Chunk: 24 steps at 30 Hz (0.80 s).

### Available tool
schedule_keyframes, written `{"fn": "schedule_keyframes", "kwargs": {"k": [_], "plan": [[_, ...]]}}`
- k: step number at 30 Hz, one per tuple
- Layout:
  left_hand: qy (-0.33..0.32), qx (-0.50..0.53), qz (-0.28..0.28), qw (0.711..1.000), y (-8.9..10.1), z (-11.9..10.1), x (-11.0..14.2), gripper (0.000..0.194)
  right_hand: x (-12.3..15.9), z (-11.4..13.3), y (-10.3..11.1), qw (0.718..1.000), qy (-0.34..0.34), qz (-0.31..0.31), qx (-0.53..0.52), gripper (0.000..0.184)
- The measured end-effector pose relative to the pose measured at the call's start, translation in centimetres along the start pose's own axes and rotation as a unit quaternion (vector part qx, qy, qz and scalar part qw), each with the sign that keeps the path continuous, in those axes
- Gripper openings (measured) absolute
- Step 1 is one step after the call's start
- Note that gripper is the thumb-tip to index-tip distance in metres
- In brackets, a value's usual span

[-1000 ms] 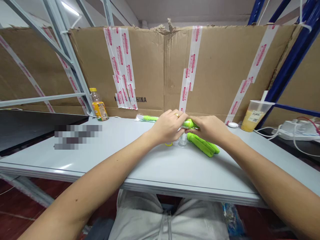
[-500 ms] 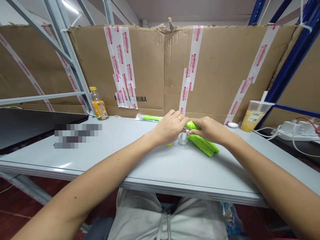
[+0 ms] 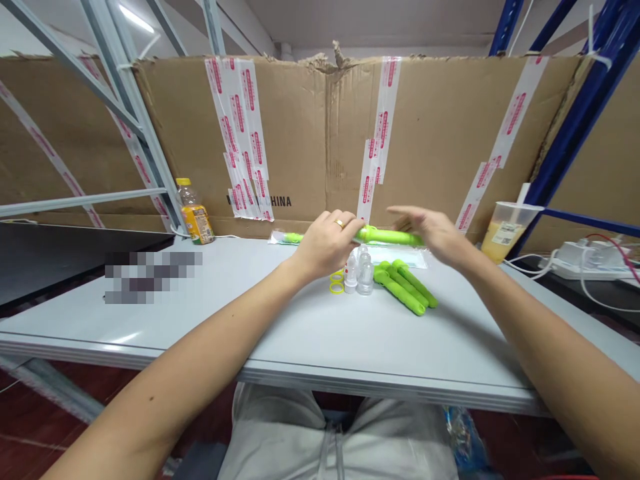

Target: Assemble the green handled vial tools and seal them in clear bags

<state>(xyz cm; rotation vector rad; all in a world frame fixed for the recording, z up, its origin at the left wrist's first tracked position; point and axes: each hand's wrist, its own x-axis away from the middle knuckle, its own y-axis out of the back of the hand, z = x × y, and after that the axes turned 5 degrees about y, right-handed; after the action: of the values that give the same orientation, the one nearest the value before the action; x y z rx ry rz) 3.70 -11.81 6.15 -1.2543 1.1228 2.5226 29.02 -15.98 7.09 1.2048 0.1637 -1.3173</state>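
Observation:
My left hand point(image 3: 327, 243), wearing a ring, is closed around the left part of a bright green plastic tube point(image 3: 393, 237). The tube lies level above the table. At its right end, my right hand point(image 3: 433, 232) has its fingers stretched out; whether the palm touches the tube I cannot tell. Below the tube several green handle-like sticks point(image 3: 407, 290) lie side by side. Left of them stand small clear bottles point(image 3: 365, 277) and a white-capped one point(image 3: 351, 277). Yellow rings point(image 3: 337, 287) lie beside these. Behind the hands is a clear plastic wrapper point(image 3: 395, 256) on the table.
Another wrapped green item point(image 3: 290, 237) lies behind my left hand. A yellow-capped bottle point(image 3: 197, 217) stands at the back left of the table point(image 3: 200, 327). A drink cup point(image 3: 505, 232) and a power strip point(image 3: 590, 261) are at the right. A cardboard wall point(image 3: 300, 133) closes the back.
My right hand has let go of the green tube, moving right and opening its fingers. The tube now shows at more length in my left hand, which has shifted slightly left.

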Motion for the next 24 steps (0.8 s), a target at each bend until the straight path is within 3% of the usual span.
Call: {"fn": "schedule_keyframes", "kwargs": {"k": [2, 4, 5, 7, 9, 11, 17, 24], "plan": [[0.051, 0.017, -0.005, 0.999, -0.4, 1.1, 0.3, 0.031, -0.6, -2.0, 1.2, 0.995, -0.032, -0.090, -0.027, 0.071], [0.087, 0.025, 0.000, 0.996, -0.9, 2.1, 0.6, 0.034, -0.9, -4.5, 1.9, 0.992, -0.064, -0.106, 0.032, 0.052], [0.099, 0.028, 0.003, 0.995, -1.2, 2.5, 0.8, 0.034, -0.9, -5.8, 1.9, 0.989, -0.084, -0.085, 0.087, 0.041], [0.119, 0.036, 0.009, 0.992, -1.6, 3.1, 1.1, 0.033, -0.6, -8.2, 1.8, 0.973, -0.121, 0.028, 0.194, 0.027], [0.136, 0.046, 0.011, 0.990, -1.9, 3.3, 1.3, 0.032, 0.1, -10.0, 1.6, 0.950, -0.122, 0.126, 0.259, 0.027], [0.150, 0.055, 0.007, 0.987, -2.1, 3.3, 1.4, 0.032, 0.9, -11.2, 1.6, 0.933, -0.114, 0.178, 0.290, 0.032], [0.151, 0.067, 0.013, 0.986, -2.1, 3.1, 1.4, 0.032, 2.4, -11.9, 2.4, 0.919, -0.145, 0.210, 0.301, 0.047], [0.132, 0.083, 0.035, 0.987, -2.0, 3.0, 1.4, 0.031, 2.7, -11.3, 1.3, 0.900, -0.165, 0.262, 0.307, 0.061]]}}
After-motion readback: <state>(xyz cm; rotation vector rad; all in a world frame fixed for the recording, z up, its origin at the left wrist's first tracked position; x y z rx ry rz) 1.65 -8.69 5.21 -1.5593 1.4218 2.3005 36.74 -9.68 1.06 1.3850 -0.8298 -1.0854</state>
